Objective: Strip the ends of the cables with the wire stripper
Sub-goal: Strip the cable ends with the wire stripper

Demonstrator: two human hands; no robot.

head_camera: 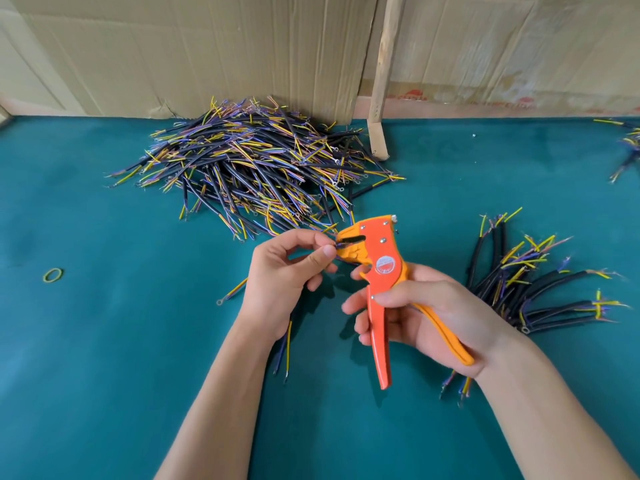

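Note:
My right hand (429, 310) grips the handles of an orange wire stripper (379, 268), held upright above the green table with its jaws pointing left. My left hand (287, 271) pinches a short black cable (285, 344) between thumb and fingers. The cable's upper end sits at the stripper's jaws, and its lower end, with yellow and blue wires, hangs out below my wrist. A big heap of black cables (252, 168) with yellow, blue and purple wire ends lies behind the hands.
A smaller pile of cables (533, 282) lies to the right of my right hand. A loose yellow wire (232, 292) and a green rubber band (53, 275) lie on the green table (104, 341). Cardboard (194, 53) and a wooden post (382, 77) stand at the back.

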